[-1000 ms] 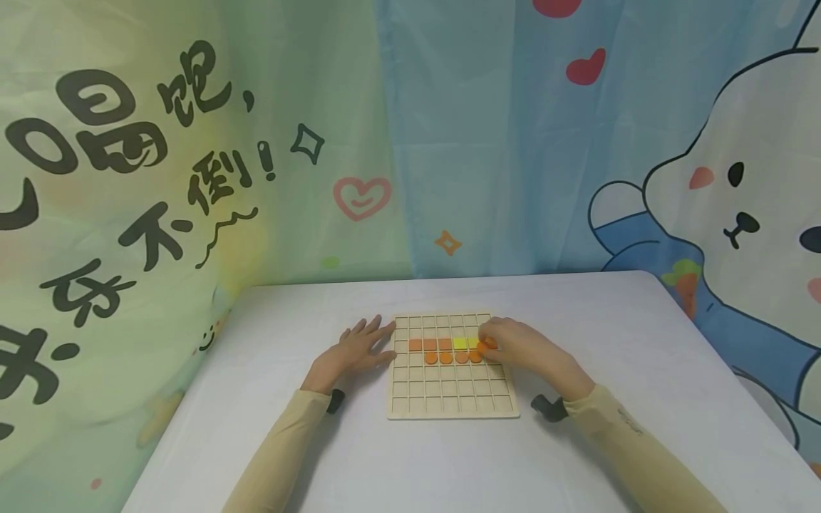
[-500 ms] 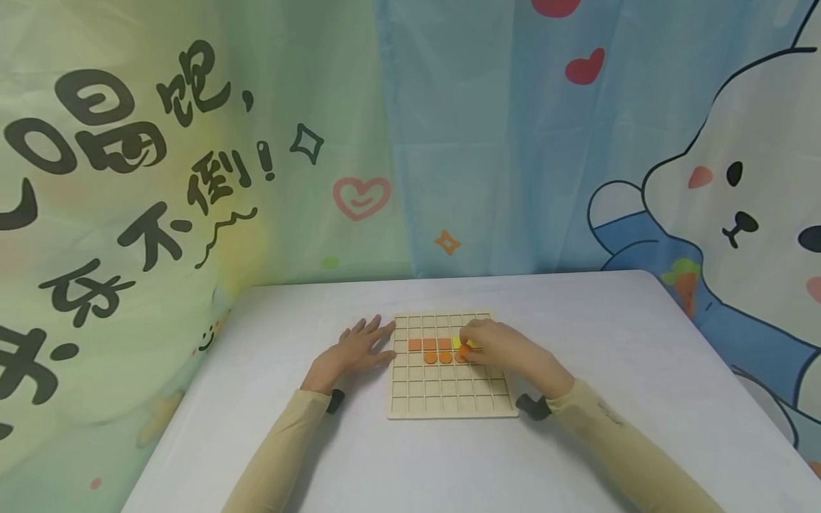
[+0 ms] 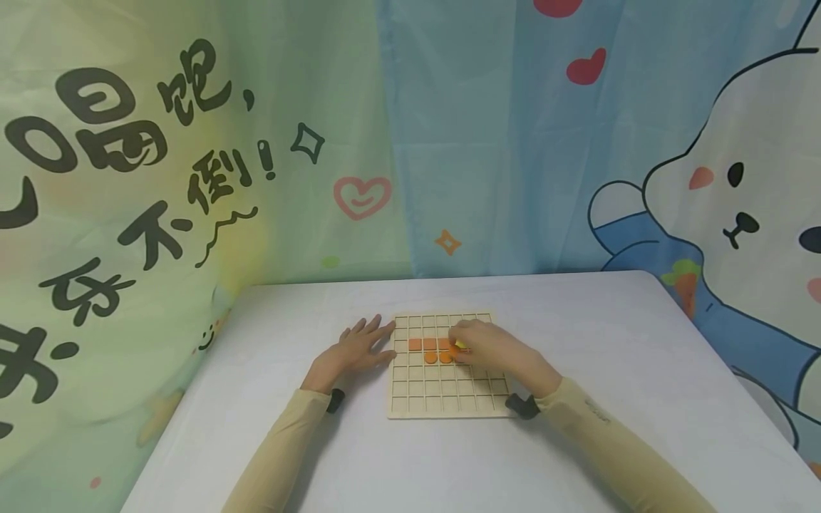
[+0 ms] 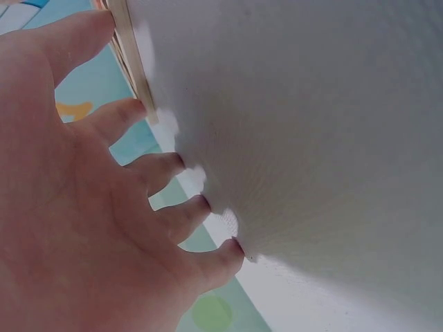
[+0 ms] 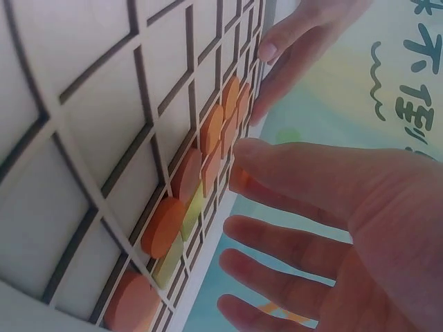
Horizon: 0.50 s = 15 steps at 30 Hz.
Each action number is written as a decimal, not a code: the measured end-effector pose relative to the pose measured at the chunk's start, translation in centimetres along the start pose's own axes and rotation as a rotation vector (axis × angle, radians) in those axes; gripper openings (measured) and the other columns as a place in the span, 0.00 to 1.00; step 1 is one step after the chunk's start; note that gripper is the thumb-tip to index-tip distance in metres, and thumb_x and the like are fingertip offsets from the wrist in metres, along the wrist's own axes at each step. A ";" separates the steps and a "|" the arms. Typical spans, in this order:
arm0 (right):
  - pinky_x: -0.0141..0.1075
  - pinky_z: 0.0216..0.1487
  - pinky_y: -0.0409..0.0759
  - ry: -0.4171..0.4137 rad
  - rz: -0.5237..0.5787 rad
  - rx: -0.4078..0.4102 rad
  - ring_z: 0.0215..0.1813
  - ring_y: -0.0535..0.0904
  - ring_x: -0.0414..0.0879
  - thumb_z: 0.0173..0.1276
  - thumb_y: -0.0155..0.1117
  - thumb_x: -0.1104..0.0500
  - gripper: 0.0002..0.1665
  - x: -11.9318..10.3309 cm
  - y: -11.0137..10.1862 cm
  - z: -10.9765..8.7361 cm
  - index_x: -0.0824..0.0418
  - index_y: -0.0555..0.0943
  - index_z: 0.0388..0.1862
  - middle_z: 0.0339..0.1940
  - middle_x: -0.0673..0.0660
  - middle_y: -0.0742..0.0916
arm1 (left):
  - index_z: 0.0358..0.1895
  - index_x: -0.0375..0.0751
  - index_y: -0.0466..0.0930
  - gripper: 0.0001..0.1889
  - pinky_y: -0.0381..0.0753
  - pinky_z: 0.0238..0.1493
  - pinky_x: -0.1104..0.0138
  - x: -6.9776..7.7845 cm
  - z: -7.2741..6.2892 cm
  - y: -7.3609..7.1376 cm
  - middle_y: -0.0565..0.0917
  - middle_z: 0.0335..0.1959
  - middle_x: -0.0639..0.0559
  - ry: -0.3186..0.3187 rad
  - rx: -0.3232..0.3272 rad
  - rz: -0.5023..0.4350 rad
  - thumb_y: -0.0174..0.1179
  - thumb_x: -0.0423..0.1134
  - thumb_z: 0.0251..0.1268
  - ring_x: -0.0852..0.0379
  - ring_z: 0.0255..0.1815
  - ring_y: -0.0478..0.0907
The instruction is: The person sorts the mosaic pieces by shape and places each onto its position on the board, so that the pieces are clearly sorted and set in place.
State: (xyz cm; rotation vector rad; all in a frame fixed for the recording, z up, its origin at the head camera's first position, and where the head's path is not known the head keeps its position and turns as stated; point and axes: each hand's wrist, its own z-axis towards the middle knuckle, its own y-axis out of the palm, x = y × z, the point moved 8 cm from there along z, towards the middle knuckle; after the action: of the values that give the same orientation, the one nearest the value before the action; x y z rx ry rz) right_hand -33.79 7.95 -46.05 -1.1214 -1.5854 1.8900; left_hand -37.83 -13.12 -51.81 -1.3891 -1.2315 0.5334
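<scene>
A pale wooden grid board [image 3: 442, 407] lies on the table. Orange square tiles [image 3: 415, 345] and yellow ones [image 5: 192, 211] form one row on it, with orange discs [image 5: 164, 227] lined up in front. My right hand [image 3: 497, 350] hovers over the rows, thumb and index finger pinching a small orange piece [image 5: 239, 178], mostly hidden by the thumb; its other fingers stay spread. In the head view this hand hides the rows' right end. At the board's left edge my left hand [image 3: 359, 349] rests with spread fingers, thumb and index finger against the edge.
A white table [image 3: 359, 456] surrounds the board. Behind it hangs a printed curtain [image 3: 462, 199] with a cartoon bear and lettering. A dark strap-mounted device [image 3: 522, 406] sits at my right wrist.
My right hand has moved left along the rows with the orange piece in its fingers, from the board's right side to its middle. The left hand has stayed put.
</scene>
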 end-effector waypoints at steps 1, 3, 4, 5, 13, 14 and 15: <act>0.34 0.36 0.73 -0.002 0.000 0.001 0.32 0.70 0.41 0.69 0.68 0.59 0.03 -0.1 0.0 0.1 0.57 0.82 0.36 0.32 0.50 0.82 | 0.81 0.59 0.52 0.37 0.45 0.79 0.37 0.0 0.0 0.0 0.49 0.84 0.44 0.000 0.000 -0.002 0.51 0.63 0.74 0.34 0.83 0.43; 0.34 0.35 0.72 -0.014 0.003 0.002 0.32 0.70 0.41 0.69 0.68 0.59 0.04 -0.4 0.1 0.2 0.57 0.82 0.35 0.31 0.50 0.81 | 0.81 0.59 0.52 0.37 0.44 0.79 0.37 0.0 0.1 0.0 0.49 0.84 0.44 -0.002 0.000 0.000 0.50 0.63 0.74 0.34 0.83 0.43; 0.34 0.36 0.72 -0.017 0.002 -0.001 0.32 0.70 0.41 0.69 0.68 0.59 0.04 -0.5 0.1 0.3 0.57 0.82 0.35 0.31 0.49 0.81 | 0.81 0.59 0.52 0.37 0.44 0.79 0.37 0.0 0.1 0.0 0.49 0.84 0.44 -0.003 0.002 0.000 0.50 0.63 0.74 0.34 0.83 0.43; 0.34 0.36 0.72 -0.018 0.002 -0.005 0.33 0.70 0.41 0.69 0.68 0.58 0.04 -0.6 0.2 0.4 0.57 0.81 0.35 0.31 0.49 0.80 | 0.81 0.59 0.52 0.37 0.44 0.79 0.37 0.0 0.1 0.0 0.48 0.84 0.44 -0.004 0.003 -0.001 0.50 0.62 0.74 0.34 0.83 0.43; 0.36 0.37 0.74 -0.033 -0.013 -0.032 0.34 0.72 0.43 0.69 0.69 0.56 0.06 -1.9 0.8 1.1 0.57 0.82 0.36 0.32 0.50 0.82 | 0.81 0.58 0.52 0.38 0.43 0.80 0.37 -0.2 0.2 0.1 0.48 0.84 0.44 -0.011 -0.001 -0.005 0.50 0.63 0.74 0.34 0.83 0.42; 0.37 0.38 0.75 -0.031 -0.008 -0.031 0.35 0.73 0.43 0.70 0.68 0.57 0.05 -2.0 0.8 1.2 0.57 0.83 0.37 0.34 0.50 0.83 | 0.81 0.59 0.51 0.38 0.43 0.80 0.38 -0.1 0.2 0.1 0.48 0.84 0.45 -0.013 -0.004 -0.005 0.50 0.64 0.74 0.35 0.83 0.42; 0.37 0.39 0.76 -0.028 -0.003 -0.031 0.35 0.73 0.43 0.70 0.68 0.57 0.05 -2.0 0.9 1.3 0.57 0.83 0.38 0.34 0.50 0.83 | 0.81 0.59 0.51 0.38 0.43 0.80 0.38 -0.2 0.2 0.1 0.48 0.84 0.45 -0.015 -0.006 -0.004 0.50 0.64 0.74 0.35 0.84 0.42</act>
State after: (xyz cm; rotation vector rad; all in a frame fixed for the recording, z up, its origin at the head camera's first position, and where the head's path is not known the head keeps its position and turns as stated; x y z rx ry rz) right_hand -33.44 5.41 -46.28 -1.1089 -1.6365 1.8933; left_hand -38.03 -13.16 -52.04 -1.3899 -1.2484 0.5388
